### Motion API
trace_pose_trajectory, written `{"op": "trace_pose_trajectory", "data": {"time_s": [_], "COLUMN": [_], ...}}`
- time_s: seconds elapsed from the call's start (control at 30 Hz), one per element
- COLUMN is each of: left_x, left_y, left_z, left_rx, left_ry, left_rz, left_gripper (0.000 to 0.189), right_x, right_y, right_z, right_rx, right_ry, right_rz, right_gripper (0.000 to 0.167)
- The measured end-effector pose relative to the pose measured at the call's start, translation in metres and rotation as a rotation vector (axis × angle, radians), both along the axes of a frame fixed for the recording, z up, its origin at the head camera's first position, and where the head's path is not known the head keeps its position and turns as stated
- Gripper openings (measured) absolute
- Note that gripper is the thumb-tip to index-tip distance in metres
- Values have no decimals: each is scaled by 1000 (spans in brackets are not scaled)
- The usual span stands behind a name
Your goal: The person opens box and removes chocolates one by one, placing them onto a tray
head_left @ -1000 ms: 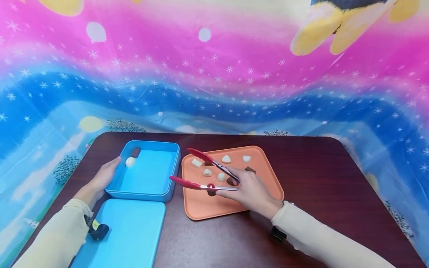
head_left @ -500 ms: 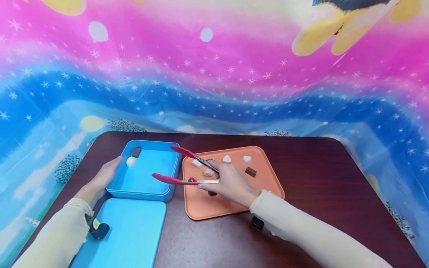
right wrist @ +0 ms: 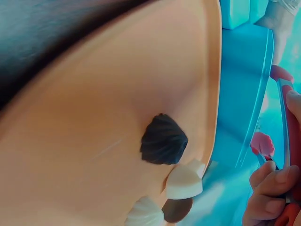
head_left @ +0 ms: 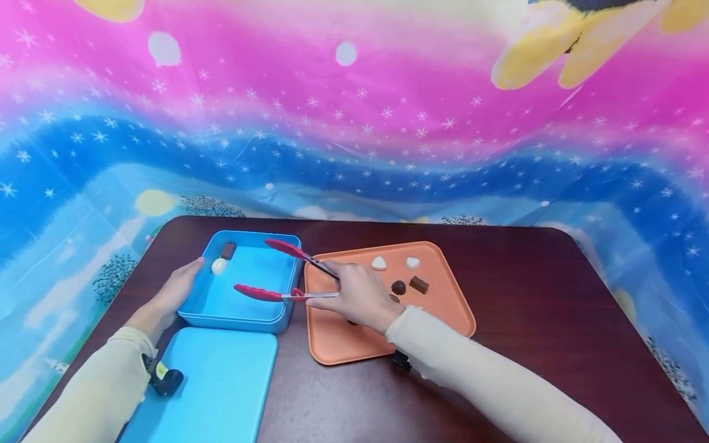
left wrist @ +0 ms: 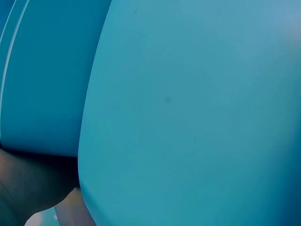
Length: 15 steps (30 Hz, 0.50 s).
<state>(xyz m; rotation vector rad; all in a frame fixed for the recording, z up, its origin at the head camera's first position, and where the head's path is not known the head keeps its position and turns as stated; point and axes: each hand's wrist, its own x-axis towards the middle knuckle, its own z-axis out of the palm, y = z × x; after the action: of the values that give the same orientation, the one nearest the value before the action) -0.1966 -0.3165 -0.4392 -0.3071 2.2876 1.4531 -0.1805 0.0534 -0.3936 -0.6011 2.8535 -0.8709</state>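
My right hand grips red-tipped metal tongs over the left part of an orange tray. The tongs' arms stand spread, their tips above an open blue box, with nothing between them. A brown chocolate and a round white one lie in the box's far left corner. My left hand rests against the box's left wall with its fingers extended. Several white and dark chocolates lie on the tray, among them a ridged dark one under my right wrist. My right hand hides part of the tray.
A flat blue lid lies on the dark table just in front of the box, under my left forearm. The tray stands right of the box, close to it. A colourful printed cloth hangs behind the table.
My right hand has carried the spread tongs leftward from over the tray, so the tips are now above the box. Chocolates at the tray's right have come into view. My left hand stays put.
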Motion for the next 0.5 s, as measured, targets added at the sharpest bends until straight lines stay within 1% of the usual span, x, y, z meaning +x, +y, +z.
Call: {"op": "trace_pose_trajectory", "data": {"time_s": [0.07,0.23,0.37,0.5], "left_x": [-1,-3,-3,-2], "left_y": [0,3,3,1], "left_z": [0,2,2,-1], "left_rx": [-8,-17,-15,-19], "left_ry": [8,21,12,5], "left_rz": [2,8,17,25], "left_gripper": [85,85,84,85], "right_x": [-2,-8,-13,-17], "right_y": [-5,-16,-25,-35], "right_z": [1,2,-2,-6], "right_rx": [-3,20,38,38], "right_ry": [1,8,0,-31], "right_rz": [11,17,33,42], "right_gripper": [69,76,80,83]}}
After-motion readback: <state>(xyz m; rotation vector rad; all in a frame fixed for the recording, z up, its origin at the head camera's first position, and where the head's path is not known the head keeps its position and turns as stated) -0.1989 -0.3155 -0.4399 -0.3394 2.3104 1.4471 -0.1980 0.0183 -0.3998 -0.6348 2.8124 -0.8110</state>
